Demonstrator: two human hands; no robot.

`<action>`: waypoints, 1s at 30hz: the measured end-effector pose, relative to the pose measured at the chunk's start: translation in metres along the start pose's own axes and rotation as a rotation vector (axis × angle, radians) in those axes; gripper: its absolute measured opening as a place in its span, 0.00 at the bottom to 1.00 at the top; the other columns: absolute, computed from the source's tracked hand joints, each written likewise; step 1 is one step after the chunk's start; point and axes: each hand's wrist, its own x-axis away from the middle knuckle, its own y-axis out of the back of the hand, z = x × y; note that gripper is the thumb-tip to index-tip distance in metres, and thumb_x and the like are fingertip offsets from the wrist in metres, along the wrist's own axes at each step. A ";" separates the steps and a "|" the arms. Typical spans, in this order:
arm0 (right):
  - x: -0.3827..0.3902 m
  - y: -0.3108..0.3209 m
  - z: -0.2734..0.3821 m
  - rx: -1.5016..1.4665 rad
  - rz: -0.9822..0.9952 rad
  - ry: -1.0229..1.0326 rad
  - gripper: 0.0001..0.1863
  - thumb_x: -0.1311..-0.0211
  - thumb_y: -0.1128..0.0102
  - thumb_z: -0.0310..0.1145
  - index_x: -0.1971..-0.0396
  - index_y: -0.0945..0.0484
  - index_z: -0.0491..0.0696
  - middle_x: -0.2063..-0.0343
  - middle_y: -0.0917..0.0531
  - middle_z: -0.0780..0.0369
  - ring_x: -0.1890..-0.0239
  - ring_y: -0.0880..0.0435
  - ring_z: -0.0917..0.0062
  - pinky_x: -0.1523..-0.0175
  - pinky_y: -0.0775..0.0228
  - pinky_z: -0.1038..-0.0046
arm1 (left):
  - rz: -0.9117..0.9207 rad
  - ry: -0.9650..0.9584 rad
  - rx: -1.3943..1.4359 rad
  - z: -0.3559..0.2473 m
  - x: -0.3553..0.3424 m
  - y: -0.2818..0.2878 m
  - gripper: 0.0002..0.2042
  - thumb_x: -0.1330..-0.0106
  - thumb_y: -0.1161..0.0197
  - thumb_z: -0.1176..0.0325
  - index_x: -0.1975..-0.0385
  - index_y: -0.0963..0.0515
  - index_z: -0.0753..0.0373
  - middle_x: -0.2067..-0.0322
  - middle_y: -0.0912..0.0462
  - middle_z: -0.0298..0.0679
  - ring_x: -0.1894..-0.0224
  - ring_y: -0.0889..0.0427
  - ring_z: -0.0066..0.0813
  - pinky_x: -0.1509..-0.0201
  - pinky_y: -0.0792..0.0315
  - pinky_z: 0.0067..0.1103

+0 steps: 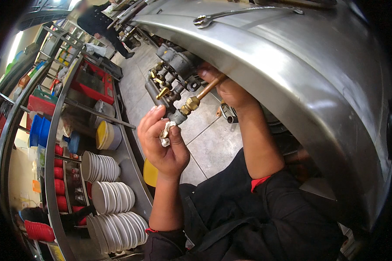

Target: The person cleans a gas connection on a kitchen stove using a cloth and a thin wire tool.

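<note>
Your left hand pinches a rag just below the fitting; your right hand grips the copper pipe slanting up-right from it.

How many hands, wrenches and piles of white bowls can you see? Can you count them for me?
Hands: 2, the left hand pinching a white scrap and the right hand on the copper pipe
Wrenches: 1, the wrench on the steel cover
Piles of white bowls: 3, first, second, third
Total: 6
</note>
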 end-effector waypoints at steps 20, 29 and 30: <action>0.004 0.002 -0.021 0.122 0.075 0.028 0.13 0.31 0.45 0.21 0.47 0.25 0.38 0.55 0.17 0.59 0.51 0.19 0.75 0.42 0.23 0.70 | -0.002 -0.014 -0.012 0.001 0.000 0.000 0.08 0.33 0.37 0.69 0.62 0.27 0.66 0.53 0.18 0.50 0.47 0.21 0.49 0.38 0.32 0.37; 0.003 -0.003 -0.009 0.240 0.090 0.066 0.11 0.34 0.42 0.20 0.53 0.21 0.39 0.58 0.15 0.61 0.53 0.18 0.78 0.47 0.23 0.73 | -0.017 -0.019 -0.012 0.002 0.002 -0.002 0.08 0.33 0.38 0.69 0.62 0.27 0.66 0.53 0.18 0.50 0.47 0.21 0.50 0.38 0.32 0.37; 0.002 -0.005 -0.004 0.266 0.095 0.075 0.11 0.34 0.42 0.20 0.53 0.20 0.39 0.58 0.15 0.61 0.53 0.18 0.78 0.47 0.24 0.73 | -0.018 -0.018 -0.003 0.002 0.002 -0.002 0.09 0.33 0.38 0.69 0.62 0.27 0.66 0.53 0.18 0.50 0.47 0.21 0.50 0.38 0.32 0.37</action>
